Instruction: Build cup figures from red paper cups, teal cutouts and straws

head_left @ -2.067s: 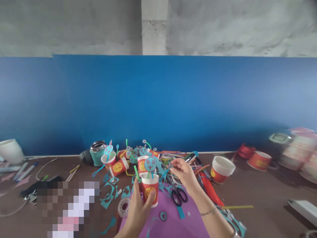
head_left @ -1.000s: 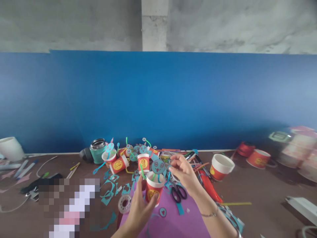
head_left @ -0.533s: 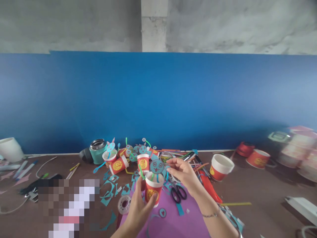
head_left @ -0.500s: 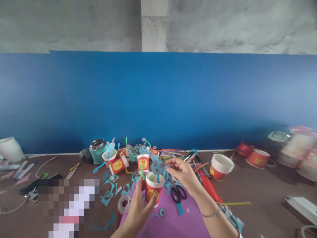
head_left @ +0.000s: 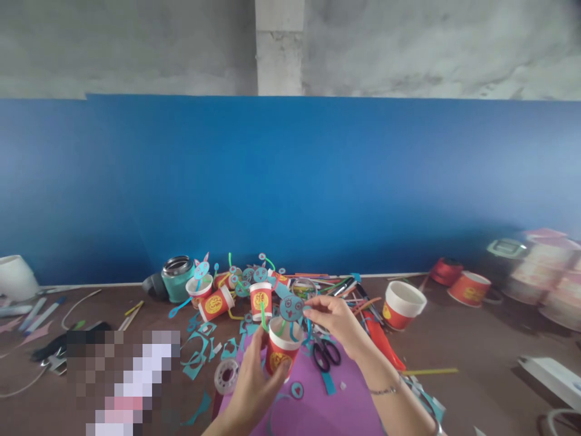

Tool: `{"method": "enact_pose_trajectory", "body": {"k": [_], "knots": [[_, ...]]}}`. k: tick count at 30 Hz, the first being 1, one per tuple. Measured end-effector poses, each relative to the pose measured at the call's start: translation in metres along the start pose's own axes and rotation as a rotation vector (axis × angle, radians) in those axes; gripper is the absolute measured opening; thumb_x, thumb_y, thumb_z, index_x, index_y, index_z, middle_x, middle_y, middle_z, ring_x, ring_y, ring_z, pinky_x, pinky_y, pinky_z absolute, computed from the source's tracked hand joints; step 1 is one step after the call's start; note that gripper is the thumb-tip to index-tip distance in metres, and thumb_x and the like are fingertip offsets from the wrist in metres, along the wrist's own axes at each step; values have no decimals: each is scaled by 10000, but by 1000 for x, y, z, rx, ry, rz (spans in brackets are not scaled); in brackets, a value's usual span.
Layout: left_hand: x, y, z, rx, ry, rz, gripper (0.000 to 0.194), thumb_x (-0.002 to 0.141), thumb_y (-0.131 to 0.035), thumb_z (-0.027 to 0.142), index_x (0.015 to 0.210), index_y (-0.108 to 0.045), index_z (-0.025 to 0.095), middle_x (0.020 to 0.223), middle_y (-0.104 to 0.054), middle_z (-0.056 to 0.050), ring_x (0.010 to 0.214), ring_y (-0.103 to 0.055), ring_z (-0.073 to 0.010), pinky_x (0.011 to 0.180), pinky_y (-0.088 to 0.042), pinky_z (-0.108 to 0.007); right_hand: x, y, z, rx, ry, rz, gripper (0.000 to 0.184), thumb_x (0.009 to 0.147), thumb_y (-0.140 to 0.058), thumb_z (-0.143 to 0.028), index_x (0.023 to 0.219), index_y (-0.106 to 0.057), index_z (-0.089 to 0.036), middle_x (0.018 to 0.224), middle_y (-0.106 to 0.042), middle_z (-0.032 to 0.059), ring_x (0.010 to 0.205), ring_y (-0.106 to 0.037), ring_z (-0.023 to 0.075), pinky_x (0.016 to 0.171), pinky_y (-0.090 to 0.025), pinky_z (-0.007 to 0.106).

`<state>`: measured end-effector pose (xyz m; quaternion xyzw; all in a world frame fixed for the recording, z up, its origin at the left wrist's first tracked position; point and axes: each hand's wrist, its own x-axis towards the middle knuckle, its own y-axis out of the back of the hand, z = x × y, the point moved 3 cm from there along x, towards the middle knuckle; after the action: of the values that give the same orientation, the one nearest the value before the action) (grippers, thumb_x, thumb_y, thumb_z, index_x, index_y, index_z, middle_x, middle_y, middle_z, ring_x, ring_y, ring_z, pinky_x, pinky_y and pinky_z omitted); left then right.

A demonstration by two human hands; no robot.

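My left hand [head_left: 259, 375] is wrapped round a red paper cup [head_left: 278, 356] with a white rim and yellow print, held upright above a purple sheet [head_left: 313, 402]. A round blue paper face [head_left: 291, 308] with drawn eyes and a mouth stands over the rim. On the cup's left side is a bent green straw [head_left: 263, 318]. At the right of the face, my right hand [head_left: 333, 315] pinches the small paper disc at the tip of a blue straw [head_left: 309, 330]; the fingertips partly hide it. Black-handled scissors [head_left: 325, 355] and a tape roll [head_left: 226, 376] lie close by.
Behind stand decorated cups [head_left: 261, 300] among straws and blue scraps [head_left: 196, 357]. A teal flask [head_left: 178, 280] is at the left back. White-rimmed stacked cups [head_left: 403, 304] and a red cup [head_left: 469, 288] stand right. A blue partition [head_left: 290, 181] backs the table.
The view has shifted slightly left across the scene. Both hands keep their grip, and the cup with its paper face has moved a little right relative to the table.
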<state>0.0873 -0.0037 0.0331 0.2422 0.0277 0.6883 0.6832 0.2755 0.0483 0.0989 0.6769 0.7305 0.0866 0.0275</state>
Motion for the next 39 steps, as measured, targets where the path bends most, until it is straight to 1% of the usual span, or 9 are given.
{"method": "enact_pose_trajectory", "body": {"k": [8,14,19,21,27,30,34,36,39], "knots": [[-1,0,4,-6,-9,-15,568,754,-590,278,1286,-427,169,1211,-593,-156,1108,-562,-293,936,-444,-433,-1,-2,-1,-68,40,-61,217,696,-681,-351,771,-680,-148,679,-661,13,635,-568,149,607,-423,258],[0,0,-2,24,-1,9,600,749,-610,340,1286,-415,156,1234,-568,-173,1137,-539,-305,949,-430,-442,-4,-8,-4,-280,247,20,178,803,-551,-311,829,-650,-167,762,-654,31,698,-573,170,657,-445,275],[11,9,-2,-129,31,104,605,767,-616,384,1277,-391,149,1202,-584,-164,1095,-564,-283,946,-426,-435,-4,-11,-2,-163,254,40,424,859,-493,-395,1232,-541,-199,1073,-648,89,849,-621,195,744,-492,304],[20,19,-3,-255,101,223,653,745,-637,429,1270,-380,136,1167,-599,-166,1054,-590,-283,909,-454,-431,-4,-12,0,-199,253,25,416,862,-485,-378,1231,-552,-197,1077,-661,95,879,-632,210,763,-494,318],[44,63,2,-539,188,417,604,653,-720,458,1126,-480,169,968,-656,-83,871,-663,-244,730,-536,-358,-16,-29,18,-634,129,-392,233,794,-516,-253,889,-728,-231,823,-742,51,751,-671,234,669,-478,303],[44,81,3,-502,234,439,593,650,-729,438,1125,-490,175,964,-657,-76,862,-668,-244,700,-547,-345,-29,-41,24,-815,116,-507,298,752,-550,-243,999,-713,-218,1003,-723,100,893,-662,276,772,-484,339],[39,88,-5,-449,275,375,632,664,-719,433,1180,-470,168,1016,-661,-95,907,-665,-255,713,-548,-348,-47,-60,29,-903,146,-604,595,721,-589,-259,1309,-523,-196,1416,-442,148,1281,-409,343,1049,-324,437],[36,87,-12,-417,287,359,659,668,-716,435,1208,-454,162,1046,-660,-110,930,-662,-263,723,-548,-356,-54,-67,30,-903,159,-647,632,717,-589,-258,1337,-490,-192,1443,-399,151,1313,-359,350,1061,-304,448],[30,87,-22,-401,262,356,657,681,-707,438,1216,-448,160,1054,-666,-113,922,-669,-261,735,-551,-369,-55,-71,26,-853,150,-632,498,710,-598,-254,1206,-617,-216,1302,-566,140,1196,-505,338,982,-393,390]]}}
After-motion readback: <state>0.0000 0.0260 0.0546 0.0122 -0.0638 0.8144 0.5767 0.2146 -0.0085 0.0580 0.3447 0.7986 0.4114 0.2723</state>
